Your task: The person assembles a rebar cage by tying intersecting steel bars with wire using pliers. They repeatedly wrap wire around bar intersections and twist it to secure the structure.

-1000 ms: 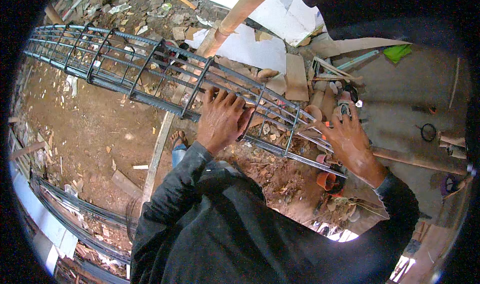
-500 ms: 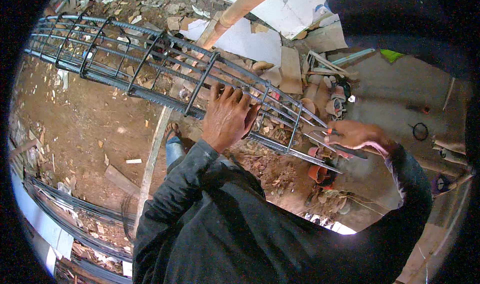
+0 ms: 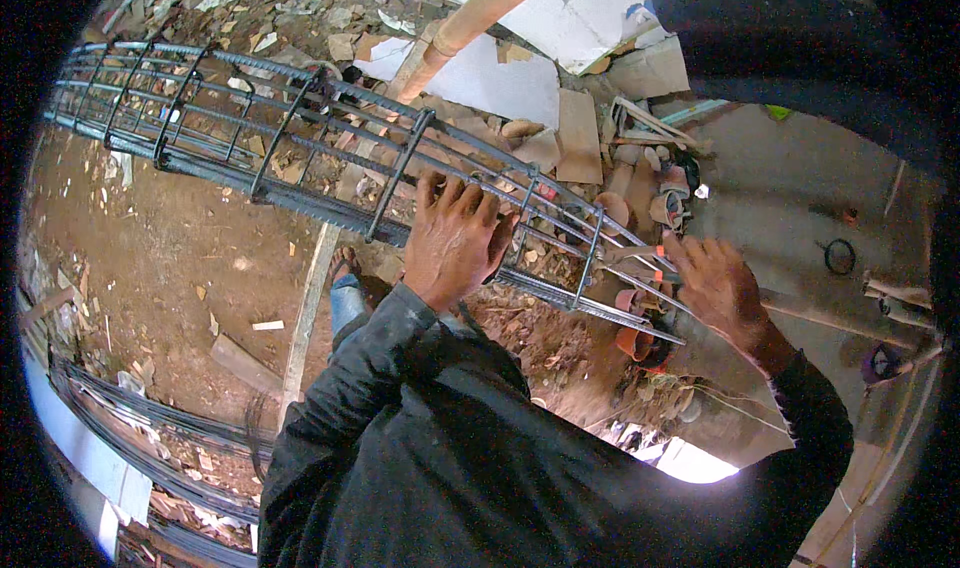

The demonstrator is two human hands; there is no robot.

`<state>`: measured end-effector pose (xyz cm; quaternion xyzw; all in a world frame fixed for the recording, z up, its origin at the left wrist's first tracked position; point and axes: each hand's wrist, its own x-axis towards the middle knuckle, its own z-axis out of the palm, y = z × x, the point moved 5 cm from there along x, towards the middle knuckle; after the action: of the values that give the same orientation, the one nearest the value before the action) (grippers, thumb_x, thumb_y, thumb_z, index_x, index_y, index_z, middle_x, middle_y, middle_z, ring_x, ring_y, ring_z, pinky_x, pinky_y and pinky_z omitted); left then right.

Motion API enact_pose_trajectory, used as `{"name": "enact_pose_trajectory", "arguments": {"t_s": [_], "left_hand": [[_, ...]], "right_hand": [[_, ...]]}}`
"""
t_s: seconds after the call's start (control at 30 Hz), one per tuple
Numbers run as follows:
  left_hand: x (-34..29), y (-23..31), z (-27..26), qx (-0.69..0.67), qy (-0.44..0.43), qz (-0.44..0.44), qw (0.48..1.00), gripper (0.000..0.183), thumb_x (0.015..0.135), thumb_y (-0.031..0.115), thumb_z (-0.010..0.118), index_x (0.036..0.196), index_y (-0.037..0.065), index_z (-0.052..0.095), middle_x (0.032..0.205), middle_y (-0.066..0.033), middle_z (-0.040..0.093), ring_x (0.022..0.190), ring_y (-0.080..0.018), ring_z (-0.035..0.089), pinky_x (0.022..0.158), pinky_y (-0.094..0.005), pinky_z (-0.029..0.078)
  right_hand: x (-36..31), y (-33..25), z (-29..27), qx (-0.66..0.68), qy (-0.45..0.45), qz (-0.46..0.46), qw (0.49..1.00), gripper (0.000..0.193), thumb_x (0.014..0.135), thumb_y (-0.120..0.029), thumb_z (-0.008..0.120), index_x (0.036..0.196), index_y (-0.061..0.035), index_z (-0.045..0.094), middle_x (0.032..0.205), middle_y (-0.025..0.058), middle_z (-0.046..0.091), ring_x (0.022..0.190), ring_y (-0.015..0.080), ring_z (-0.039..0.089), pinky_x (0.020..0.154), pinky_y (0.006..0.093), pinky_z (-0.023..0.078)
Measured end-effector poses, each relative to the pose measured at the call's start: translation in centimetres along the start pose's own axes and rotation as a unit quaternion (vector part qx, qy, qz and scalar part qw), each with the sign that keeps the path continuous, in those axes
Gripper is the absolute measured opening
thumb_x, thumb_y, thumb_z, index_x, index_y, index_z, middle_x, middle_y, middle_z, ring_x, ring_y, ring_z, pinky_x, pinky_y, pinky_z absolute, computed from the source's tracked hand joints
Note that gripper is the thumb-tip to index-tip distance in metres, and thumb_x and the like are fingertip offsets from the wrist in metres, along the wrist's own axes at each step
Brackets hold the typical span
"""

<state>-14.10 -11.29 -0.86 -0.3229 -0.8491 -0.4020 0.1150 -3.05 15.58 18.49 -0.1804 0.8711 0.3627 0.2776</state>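
A long rebar cage (image 3: pixel 330 209) of ribbed steel bars and square stirrups stretches from the far left to the middle right. My left hand (image 3: pixel 450 238) lies over it near the middle, fingers curled on the bars between two stirrups. At the cage's right end, my right hand (image 3: pixel 718 290) grips pliers (image 3: pixel 660 252) with orange-marked handles. Their tips point left toward the last stirrup (image 3: pixel 588 260), beside the bar ends. Whether the jaws touch the steel, I cannot tell. The right palm hides part of the handles.
Under the cage runs a wooden strip (image 3: pixel 308 323), and a bamboo pole (image 3: pixel 495 23) slants in beyond it. Loose steel bars (image 3: pixel 165 420) lie at lower left. Broken white board (image 3: pixel 515 83) and reddish pots (image 3: pixel 634 342) sit on the ground. A large dark shape (image 3: pixel 780 48) covers the upper right.
My right hand has turned over, its back now facing up, and the pliers have swung with it at the cage's end. The left hand stays on the bars.
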Motion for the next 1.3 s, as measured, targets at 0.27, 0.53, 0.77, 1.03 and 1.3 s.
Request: {"name": "enact_pose_trajectory", "arguments": {"t_s": [0.27,0.53,0.77,1.03,1.3], "left_hand": [[0.1,0.1,-0.2,0.004,0.018,0.004,1.000,0.031,0.101,0.033,0.070,0.092,0.003,0.071,0.091,-0.0136,0.068,0.100,-0.0335,0.063,0.103,-0.0538,0.042],[0.2,0.4,0.0,0.015,0.006,-0.005,1.000,0.030,0.099,0.033,0.071,0.095,0.003,0.071,0.092,-0.0130,0.067,0.098,-0.0319,0.062,0.101,-0.0538,0.042],[0.0,0.1,0.4,0.015,-0.041,-0.034,0.998,0.035,0.102,0.039,0.066,0.094,0.007,0.075,0.104,-0.0145,0.071,0.106,-0.0354,0.065,0.110,-0.0601,0.040],[-0.3,0.0,0.5,0.023,-0.013,-0.011,1.000,0.034,0.101,0.037,0.069,0.094,0.004,0.072,0.092,-0.0144,0.068,0.101,-0.0330,0.064,0.102,-0.0544,0.042],[0.0,0.0,0.4,0.014,-0.007,-0.015,1.000,0.034,0.101,0.037,0.069,0.091,0.004,0.072,0.091,-0.0144,0.069,0.099,-0.0336,0.063,0.103,-0.0538,0.042]], "right_hand": [[0.2,-0.4,5.1,0.094,-0.051,0.009,0.994,0.061,0.093,-0.031,0.074,0.149,-0.0094,0.062,0.113,0.0072,0.070,0.099,0.0266,0.066,0.086,0.0411,0.052],[-0.1,-2.8,0.1,0.055,-0.080,0.107,0.990,0.061,0.096,-0.031,0.073,0.150,-0.0063,0.059,0.107,0.0154,0.070,0.096,0.0328,0.072,0.081,0.0471,0.058],[2.0,0.4,1.3,0.347,-0.189,0.044,0.918,0.038,0.106,-0.037,0.063,0.124,-0.0033,0.072,0.092,0.0162,0.076,0.077,0.0293,0.076,0.065,0.0441,0.061],[3.0,0.8,3.2,0.628,-0.418,0.064,0.654,0.044,0.087,-0.022,0.093,0.113,0.0010,0.067,0.071,0.0070,0.070,0.056,0.0160,0.067,0.049,0.0339,0.052],[0.2,0.6,0.0,0.085,0.063,0.004,0.994,0.084,0.076,-0.044,0.088,0.144,-0.0043,0.058,0.128,0.0183,0.062,0.116,0.0374,0.062,0.101,0.0512,0.049]]}}
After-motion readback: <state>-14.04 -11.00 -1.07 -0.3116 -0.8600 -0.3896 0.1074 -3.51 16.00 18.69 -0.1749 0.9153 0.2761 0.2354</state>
